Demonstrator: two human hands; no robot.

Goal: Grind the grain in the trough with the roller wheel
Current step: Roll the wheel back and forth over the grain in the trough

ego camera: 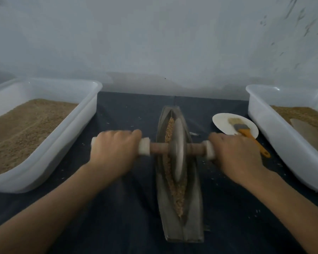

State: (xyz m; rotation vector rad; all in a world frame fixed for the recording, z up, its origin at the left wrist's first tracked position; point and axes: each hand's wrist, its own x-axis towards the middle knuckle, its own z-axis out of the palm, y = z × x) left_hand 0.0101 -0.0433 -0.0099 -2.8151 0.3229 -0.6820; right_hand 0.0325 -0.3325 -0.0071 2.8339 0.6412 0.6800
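Note:
A long grey boat-shaped trough (191, 213) lies lengthwise in the middle of the dark table, with brown crushed grain (178, 198) along its groove. A grey roller wheel (177, 151) stands upright in the groove near the trough's middle. A wooden axle with white grips runs through the wheel. My left hand (114, 153) grips the left handle (144, 148). My right hand (235, 154) grips the right handle (208, 149). Both hands look blurred by motion.
A white tub (77, 125) of brown grain stands at the left. A second white tub (275, 136) with grain and a scoop stands at the right. A white plate (222, 123) carrying an orange-handled brush (250, 134) lies beside the trough. A wall closes the back.

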